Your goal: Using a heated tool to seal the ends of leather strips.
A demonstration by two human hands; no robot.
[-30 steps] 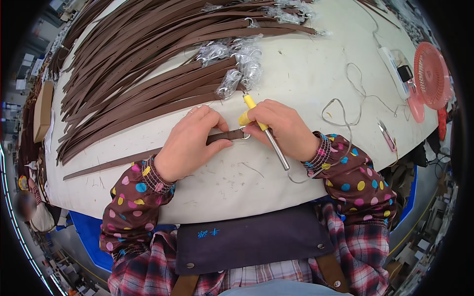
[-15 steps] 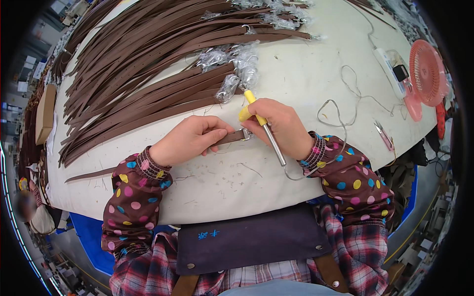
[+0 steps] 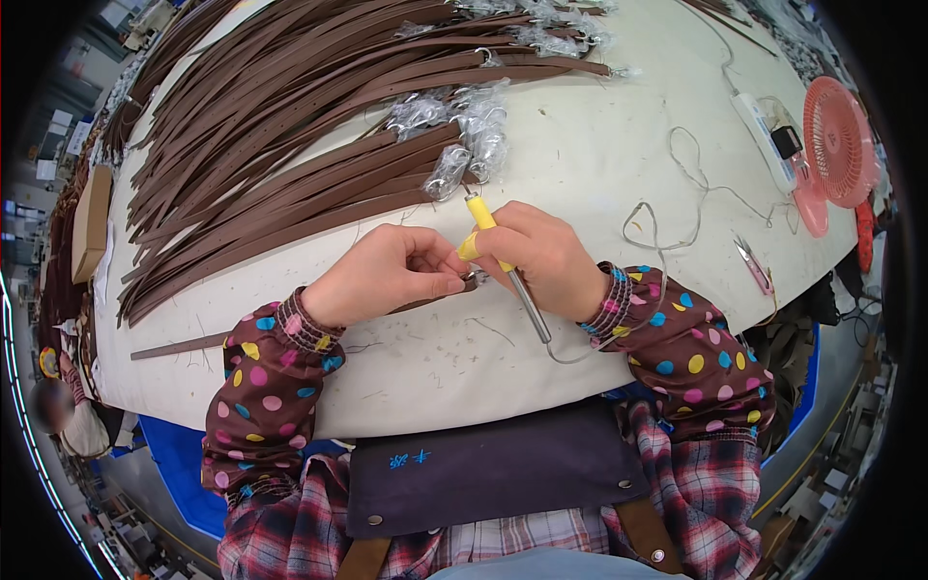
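Observation:
My left hand (image 3: pixel 382 275) is closed on a brown strap (image 3: pixel 179 348) at its metal buckle end (image 3: pixel 472 278), with the thumb along the strap. The strap's long tail lies leftward on the white work surface. My right hand (image 3: pixel 546 266) grips a pen-like tool (image 3: pixel 527 304) with a yellow handle and a steel shaft trailing a grey cord. The tool is held upright-slanted just over the buckle, and both hands' fingertips meet there. Whether the tool touches the strap is hidden by the fingers.
Many brown straps (image 3: pixel 271 179) with plastic-wrapped buckles (image 3: pixel 481 130) cover the back left. At right are a pink fan (image 3: pixel 836 140), power strip (image 3: pixel 764 145), snips (image 3: pixel 752 263) and loose cord. A cardboard box (image 3: pixel 90 222) stands left; blue bins (image 3: pixel 179 483) sit below; another person (image 3: pixel 72 416) is far left.
My left hand has slid along the strap toward the buckle and curled its fingers more. The right hand and tool dipped slightly, closing in over the buckle.

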